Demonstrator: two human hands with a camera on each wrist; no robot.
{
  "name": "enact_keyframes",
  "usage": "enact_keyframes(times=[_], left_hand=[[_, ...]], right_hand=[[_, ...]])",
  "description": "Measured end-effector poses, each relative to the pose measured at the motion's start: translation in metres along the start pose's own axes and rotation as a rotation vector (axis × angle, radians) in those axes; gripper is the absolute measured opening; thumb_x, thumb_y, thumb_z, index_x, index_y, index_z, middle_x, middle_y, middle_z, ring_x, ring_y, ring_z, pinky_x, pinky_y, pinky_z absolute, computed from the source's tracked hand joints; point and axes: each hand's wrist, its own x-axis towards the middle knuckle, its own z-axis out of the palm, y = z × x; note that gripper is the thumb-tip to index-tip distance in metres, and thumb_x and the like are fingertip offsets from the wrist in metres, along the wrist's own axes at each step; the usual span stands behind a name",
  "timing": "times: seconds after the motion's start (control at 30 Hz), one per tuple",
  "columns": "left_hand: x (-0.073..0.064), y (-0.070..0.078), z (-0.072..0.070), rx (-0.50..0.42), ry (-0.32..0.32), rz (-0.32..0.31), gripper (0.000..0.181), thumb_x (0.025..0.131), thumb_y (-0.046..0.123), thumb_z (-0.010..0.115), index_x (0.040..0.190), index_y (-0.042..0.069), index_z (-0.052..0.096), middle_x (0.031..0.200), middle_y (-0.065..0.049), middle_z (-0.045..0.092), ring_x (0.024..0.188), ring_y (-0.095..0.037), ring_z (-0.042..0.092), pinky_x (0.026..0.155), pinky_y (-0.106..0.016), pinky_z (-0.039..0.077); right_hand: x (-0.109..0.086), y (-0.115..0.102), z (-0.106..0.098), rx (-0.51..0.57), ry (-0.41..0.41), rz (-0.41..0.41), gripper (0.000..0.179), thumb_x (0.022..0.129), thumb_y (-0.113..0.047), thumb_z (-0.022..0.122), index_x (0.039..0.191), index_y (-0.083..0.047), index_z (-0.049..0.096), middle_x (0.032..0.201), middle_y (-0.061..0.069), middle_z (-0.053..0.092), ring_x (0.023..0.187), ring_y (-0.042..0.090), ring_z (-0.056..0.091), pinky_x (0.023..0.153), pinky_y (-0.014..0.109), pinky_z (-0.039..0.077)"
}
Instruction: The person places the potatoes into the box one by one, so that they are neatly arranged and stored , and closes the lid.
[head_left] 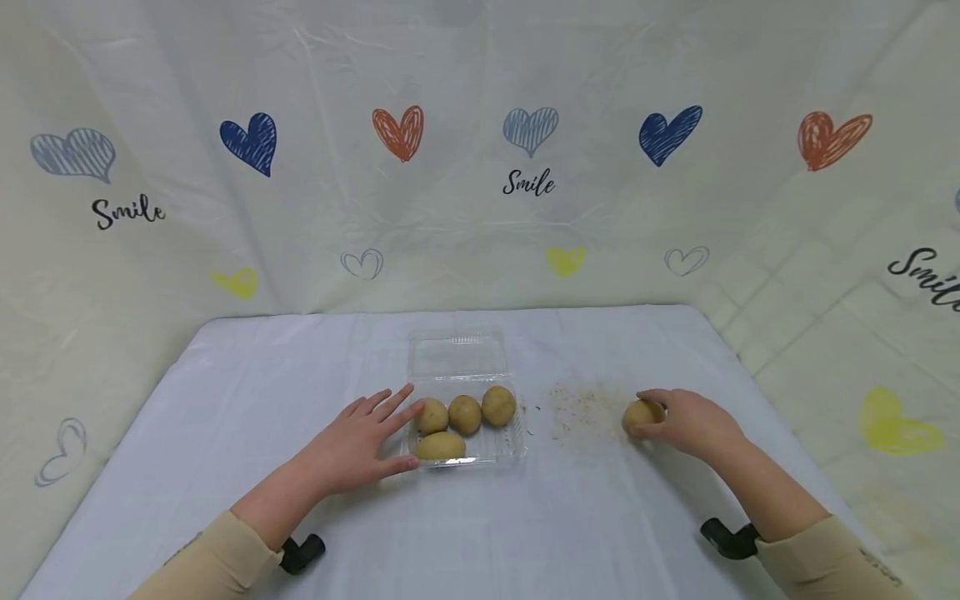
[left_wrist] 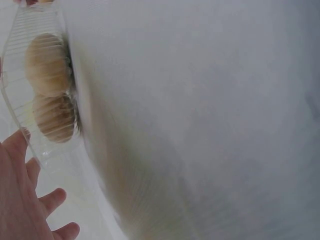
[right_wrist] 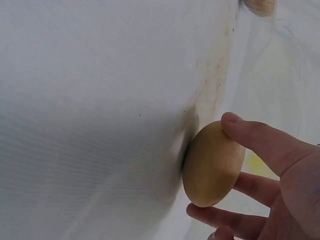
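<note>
My right hand [head_left: 690, 422] grips a potato [head_left: 641, 416] at the right of the white table. In the right wrist view, thumb and fingers curl round that potato [right_wrist: 214, 165], which sits right at the cloth. A clear plastic clamshell box [head_left: 483, 454] stands in the middle with its lid [head_left: 457, 354] folded back. Several potatoes lie inside, among them a round one [head_left: 498, 406] and a longer one [head_left: 441, 446]. My left hand [head_left: 358, 446] is spread with straight fingers at the box's left side. In the left wrist view, two potatoes [left_wrist: 48, 65] show through the box's ribbed wall.
Brown crumbs of soil [head_left: 588, 408] are scattered on the white tablecloth [head_left: 525, 533] between the box and my right hand. Behind the table hangs a pale sheet [head_left: 465, 75] printed with hearts and lettering. Black wrist mounts [head_left: 302, 554] sit under both forearms.
</note>
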Motion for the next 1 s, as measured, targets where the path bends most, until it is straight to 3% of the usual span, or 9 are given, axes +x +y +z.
enact_keyframes(times=[0.63, 1.0], left_hand=[[0.001, -0.001, 0.001, 0.013, -0.008, -0.012, 0.085, 0.089, 0.077, 0.045, 0.159, 0.033, 0.023, 0.166, 0.002, 0.013, 0.148, -0.031, 0.024, 0.116, -0.055, 0.024], [0.001, 0.000, 0.000, 0.015, -0.015, -0.017, 0.085, 0.089, 0.075, 0.047, 0.159, 0.032, 0.023, 0.166, 0.001, 0.013, 0.148, -0.032, 0.024, 0.116, -0.056, 0.023]], right_hand=[[0.003, -0.008, 0.000, -0.028, 0.045, -0.063, 0.067, 0.081, -0.045, 0.078, 0.134, -0.008, 0.062, 0.124, 0.021, 0.064, 0.107, 0.037, 0.059, 0.073, 0.046, 0.050], [0.006, -0.032, -0.002, -0.043, 0.091, -0.159, 0.061, 0.080, -0.039, 0.080, 0.133, -0.013, 0.064, 0.125, 0.016, 0.064, 0.114, 0.037, 0.058, 0.084, 0.051, 0.052]])
